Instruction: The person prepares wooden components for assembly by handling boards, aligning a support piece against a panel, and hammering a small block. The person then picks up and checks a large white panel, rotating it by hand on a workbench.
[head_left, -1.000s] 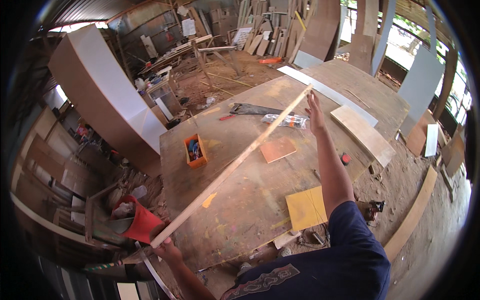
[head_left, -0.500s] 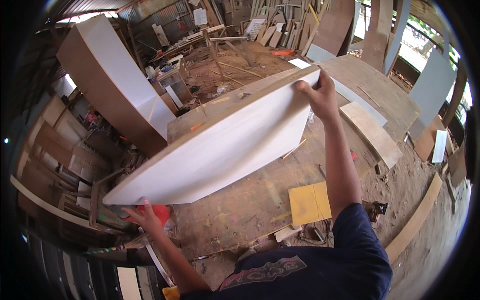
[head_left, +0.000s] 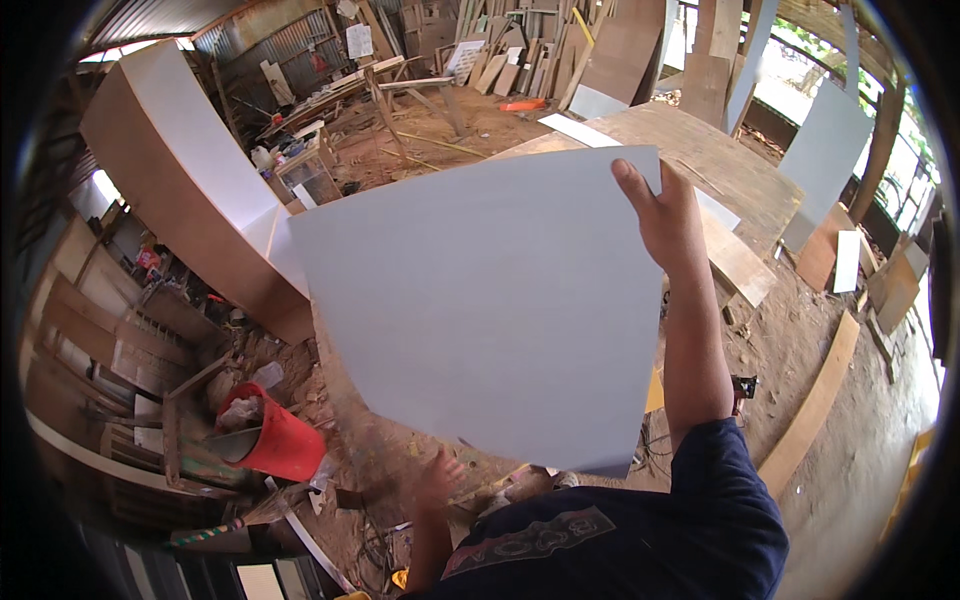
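A broad white panel [head_left: 480, 300] is held up over the workbench, its smooth face turned toward me. My right hand [head_left: 665, 215] grips it at the upper right corner, with the thumb on the face and the other fingers hidden behind. Below the panel's lower edge is my left hand [head_left: 437, 482], slightly blurred, its fingers apart and holding nothing. It appears separate from the panel. Much of the wooden workbench [head_left: 700, 135] is hidden behind the panel.
A tall cabinet carcass [head_left: 170, 170], brown outside and white inside, leans at the left. Below it a red bucket [head_left: 285, 440] stands tilted. Boards [head_left: 735, 260] lie on the bench's right side, and a long plank [head_left: 815, 400] lies on the ground. Scrap wood leans against the far wall.
The panel has turned from a slanted, edge-up pose so its broad face shows. My left hand has let go of its left corner and moved right and down. The right hand keeps its grip.
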